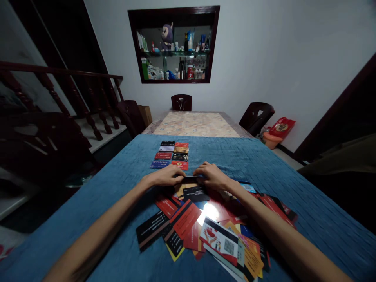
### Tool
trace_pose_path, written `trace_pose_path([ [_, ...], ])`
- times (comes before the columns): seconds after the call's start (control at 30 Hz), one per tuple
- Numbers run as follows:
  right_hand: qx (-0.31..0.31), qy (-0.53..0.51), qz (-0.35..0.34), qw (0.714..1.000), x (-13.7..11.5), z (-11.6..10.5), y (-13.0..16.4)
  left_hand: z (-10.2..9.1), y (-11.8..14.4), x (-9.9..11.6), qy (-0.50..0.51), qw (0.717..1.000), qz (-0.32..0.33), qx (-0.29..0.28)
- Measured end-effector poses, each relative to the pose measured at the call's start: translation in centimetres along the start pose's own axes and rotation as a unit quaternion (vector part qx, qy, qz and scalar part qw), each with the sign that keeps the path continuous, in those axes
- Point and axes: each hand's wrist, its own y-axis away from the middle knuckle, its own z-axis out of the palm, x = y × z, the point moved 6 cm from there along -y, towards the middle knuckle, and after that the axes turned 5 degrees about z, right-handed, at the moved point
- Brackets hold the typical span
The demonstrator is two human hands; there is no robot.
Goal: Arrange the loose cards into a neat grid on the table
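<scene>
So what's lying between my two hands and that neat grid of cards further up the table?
Only bare blue cloth, in the head view: left hand, right hand, then card grid.

Dark card (190, 179) held flat between both hands, far edge of the loose pile, low over the blue cloth; mostly hidden by fingers, only a thin dark strip shows. Loose pile of cards (211, 227) near side, centre-right: overlapping, skewed, red, black, orange, white, one with a QR code. Sorted grid of cards (172, 154) beyond, left of centre: two columns, four rows, flat, edges aligned.
</scene>
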Motion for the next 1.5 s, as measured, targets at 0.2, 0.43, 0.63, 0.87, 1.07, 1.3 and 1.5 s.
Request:
trace_pose_path([
  [0.2,0.065,-0.006,0.018,0.998,0.4,-0.3,-0.3,-0.3,0.0,-0.5,0.028,0.999,-0.014,0.018],
  [0.43,0.102,-0.034,0.032,0.994,0.6,-0.3,-0.3,-0.5,-0.2,-1.2,0.016,0.998,-0.028,0.057],
  [0.63,0.092,-0.016,0.044,0.995,0.1,-0.4,-0.2,-0.4,-0.2,-1.5,0.027,0.996,-0.034,0.081],
  [0.87,0.082,0.046,0.042,0.995,-0.3,-0.1,-0.1,0.1,-0.2,-1.0,0.036,0.995,0.008,0.094],
  [1.07,0.078,0.068,0.03,0.994,-0.2,0.4,-0.3,0.6,-0.3,-1.0,0.031,0.994,0.012,0.107],
  [1.3,0.132,0.108,0.01,0.985,-1.2,-0.3,0.0,-0.3,-0.3,-1.1,0.038,0.99,-0.001,0.139],
  [1.5,0.218,0.145,-0.007,0.965,-1.8,-1.2,0.4,-2.0,0.1,-1.6,0.002,0.981,-0.049,0.186],
])
